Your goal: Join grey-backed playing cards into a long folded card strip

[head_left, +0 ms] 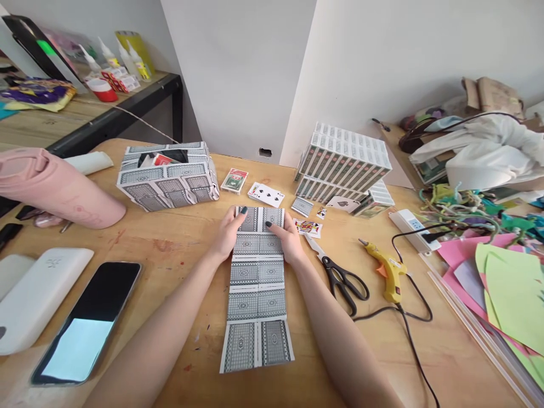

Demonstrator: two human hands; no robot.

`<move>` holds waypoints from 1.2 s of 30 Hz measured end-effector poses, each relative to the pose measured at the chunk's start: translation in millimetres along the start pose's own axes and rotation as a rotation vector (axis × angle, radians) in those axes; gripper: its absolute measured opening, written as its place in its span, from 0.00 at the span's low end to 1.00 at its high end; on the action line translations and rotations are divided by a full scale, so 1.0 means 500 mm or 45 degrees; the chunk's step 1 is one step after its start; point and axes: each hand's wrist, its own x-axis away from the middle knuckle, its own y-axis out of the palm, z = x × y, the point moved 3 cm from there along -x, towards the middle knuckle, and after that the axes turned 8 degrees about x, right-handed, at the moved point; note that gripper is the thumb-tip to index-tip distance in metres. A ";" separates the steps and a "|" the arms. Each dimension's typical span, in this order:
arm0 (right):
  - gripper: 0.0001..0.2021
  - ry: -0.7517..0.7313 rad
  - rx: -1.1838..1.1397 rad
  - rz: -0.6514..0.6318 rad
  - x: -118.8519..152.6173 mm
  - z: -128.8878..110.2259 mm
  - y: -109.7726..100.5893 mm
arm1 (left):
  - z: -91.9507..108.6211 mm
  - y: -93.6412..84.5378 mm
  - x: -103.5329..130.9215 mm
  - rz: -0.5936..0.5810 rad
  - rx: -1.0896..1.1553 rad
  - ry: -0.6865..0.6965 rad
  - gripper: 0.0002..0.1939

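Note:
A long strip of joined playing cards [258, 273], backs up in two columns, runs from between my hands toward me, its near end flaring slightly. My left hand [228, 233] grips the far left edge, thumb on top. At the far right edge my right hand [289, 235] holds the strip, its thumb lying over a card. Just beyond the right hand are a face card [307, 228], a single card back [302, 206] and a small card piece [322, 212]. Black-handled scissors [340, 277] lie right of the right hand, blades pointing away.
A box made of cards [168, 177] stands back left, near a card pack [234, 180] and loose cards [266, 194]. Stacked card packs [344, 161] stand back right. A yellow glue gun [389, 272] with its cable, coloured paper [510, 289], a phone [87, 323] and a pink roll [63, 187] flank the work.

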 end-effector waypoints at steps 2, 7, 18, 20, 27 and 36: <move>0.13 -0.022 -0.012 0.018 -0.003 0.001 -0.004 | 0.007 -0.005 -0.002 -0.039 0.087 -0.019 0.13; 0.12 -0.024 -0.071 0.087 -0.009 0.009 -0.014 | 0.008 -0.004 0.000 -0.124 0.067 -0.067 0.20; 0.11 0.136 -0.059 0.152 -0.013 0.021 -0.023 | -0.013 -0.008 0.000 0.039 -0.034 -0.196 0.12; 0.09 0.138 -0.126 0.202 -0.015 0.024 -0.026 | -0.007 -0.006 -0.001 0.007 0.009 -0.181 0.11; 0.13 -0.003 -0.175 0.273 -0.011 0.010 -0.027 | 0.002 0.001 -0.001 -0.093 -0.018 -0.244 0.22; 0.19 -0.103 0.173 0.163 0.001 0.013 0.004 | -0.011 0.009 0.009 -0.064 -0.181 -0.022 0.20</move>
